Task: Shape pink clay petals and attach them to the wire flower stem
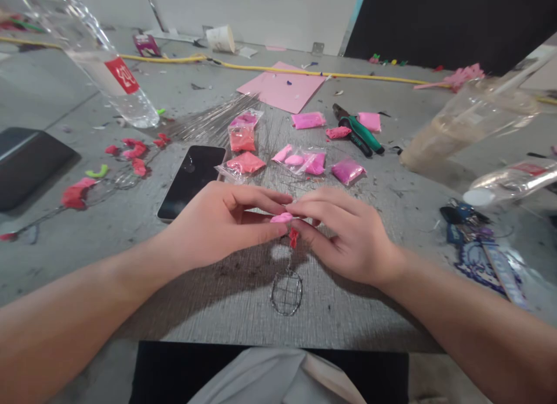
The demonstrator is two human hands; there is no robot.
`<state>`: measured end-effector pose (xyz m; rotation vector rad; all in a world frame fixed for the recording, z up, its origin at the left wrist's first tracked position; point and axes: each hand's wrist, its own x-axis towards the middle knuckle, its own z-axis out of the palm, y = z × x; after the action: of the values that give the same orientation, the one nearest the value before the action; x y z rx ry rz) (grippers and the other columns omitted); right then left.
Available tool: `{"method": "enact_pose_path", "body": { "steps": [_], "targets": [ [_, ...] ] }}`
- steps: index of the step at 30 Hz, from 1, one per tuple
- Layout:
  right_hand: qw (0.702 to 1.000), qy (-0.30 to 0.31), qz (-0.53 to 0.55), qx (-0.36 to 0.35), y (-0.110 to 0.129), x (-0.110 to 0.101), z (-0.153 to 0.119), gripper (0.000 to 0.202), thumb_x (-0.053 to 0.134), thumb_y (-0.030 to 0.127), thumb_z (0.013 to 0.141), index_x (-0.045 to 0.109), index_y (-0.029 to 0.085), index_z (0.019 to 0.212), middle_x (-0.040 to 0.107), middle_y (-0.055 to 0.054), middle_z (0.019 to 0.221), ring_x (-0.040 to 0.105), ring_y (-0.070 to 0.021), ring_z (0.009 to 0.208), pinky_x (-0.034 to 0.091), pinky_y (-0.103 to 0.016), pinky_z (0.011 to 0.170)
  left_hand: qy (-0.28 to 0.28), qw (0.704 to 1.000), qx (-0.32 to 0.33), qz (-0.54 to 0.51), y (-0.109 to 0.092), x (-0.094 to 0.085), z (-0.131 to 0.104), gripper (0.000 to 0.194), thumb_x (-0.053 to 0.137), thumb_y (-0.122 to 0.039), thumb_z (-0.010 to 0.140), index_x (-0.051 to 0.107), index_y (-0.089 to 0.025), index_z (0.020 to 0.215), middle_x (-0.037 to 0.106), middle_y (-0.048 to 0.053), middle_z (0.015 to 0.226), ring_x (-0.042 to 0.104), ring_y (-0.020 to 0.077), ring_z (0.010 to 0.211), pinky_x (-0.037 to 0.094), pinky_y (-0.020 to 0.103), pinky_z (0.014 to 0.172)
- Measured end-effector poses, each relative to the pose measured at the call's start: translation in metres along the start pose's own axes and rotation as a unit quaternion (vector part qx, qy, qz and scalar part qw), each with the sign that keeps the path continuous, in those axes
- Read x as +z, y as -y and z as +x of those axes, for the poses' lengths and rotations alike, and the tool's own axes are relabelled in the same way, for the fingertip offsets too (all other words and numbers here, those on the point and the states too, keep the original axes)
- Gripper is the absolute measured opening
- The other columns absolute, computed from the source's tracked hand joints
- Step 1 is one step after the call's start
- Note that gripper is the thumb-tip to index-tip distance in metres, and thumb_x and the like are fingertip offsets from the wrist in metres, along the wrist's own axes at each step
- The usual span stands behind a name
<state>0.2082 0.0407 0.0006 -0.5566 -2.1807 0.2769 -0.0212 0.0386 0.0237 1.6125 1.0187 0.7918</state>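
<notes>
Near the table's front edge, my left hand and my right hand meet fingertip to fingertip. Between them they pinch a small lump of pink modelling clay. Just below the fingers, a bit of red clay sits at the top of a small wire figure, shaped like a round racket with a grid. Whether the figure is held or lies on the table, I cannot tell. Packets of clay, an orange one, a pink one and a purple one, lie beyond my fingers.
A black phone lies by my left hand, near loose wires. Green-handled pliers lie farther back. Bottles and a drink cup stand at the sides. A yellow cable crosses behind pink paper.
</notes>
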Motion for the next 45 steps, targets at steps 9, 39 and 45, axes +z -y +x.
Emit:
{"method": "enact_pose_path", "body": {
  "steps": [9, 39, 45],
  "targets": [
    [0.999, 0.033, -0.014, 0.004, 0.003, -0.003, 0.000, 0.007, 0.064, 0.014, 0.097, 0.068, 0.018, 0.101, 0.074, -0.008, 0.095, 0.066, -0.0186, 0.086, 0.057, -0.034, 0.079, 0.028, 0.999, -0.017, -0.002, -0.004, 0.003, -0.002, 0.013, 0.077, -0.029, 0.088, 0.079, -0.021, 0.097, 0.081, 0.002, 0.085, 0.075, 0.0171, 0.078, 0.060, 0.023, 0.067],
    [0.982, -0.013, -0.063, 0.179, -0.006, -0.002, 0.000, 0.010, 0.072, 0.026, 0.093, 0.068, 0.022, 0.085, 0.073, 0.001, 0.074, 0.063, -0.0124, 0.061, 0.048, -0.026, 0.057, -0.065, 0.887, 0.139, 0.435, 0.030, -0.012, 0.014, 0.024, 0.061, -0.033, 0.099, 0.073, -0.016, 0.111, 0.077, 0.010, 0.104, 0.070, 0.0236, 0.090, 0.055, 0.037, 0.080],
    [0.983, 0.004, -0.060, 0.173, -0.006, -0.003, 0.002, 0.016, 0.064, 0.026, 0.099, 0.067, 0.020, 0.085, 0.070, 0.001, 0.072, 0.063, -0.0130, 0.064, 0.047, -0.026, 0.061, -0.032, 0.892, 0.126, 0.433, 0.031, -0.010, 0.013, 0.023, 0.054, -0.029, 0.101, 0.074, -0.016, 0.105, 0.073, 0.009, 0.097, 0.068, 0.0233, 0.090, 0.053, 0.037, 0.078]
  ]
}}
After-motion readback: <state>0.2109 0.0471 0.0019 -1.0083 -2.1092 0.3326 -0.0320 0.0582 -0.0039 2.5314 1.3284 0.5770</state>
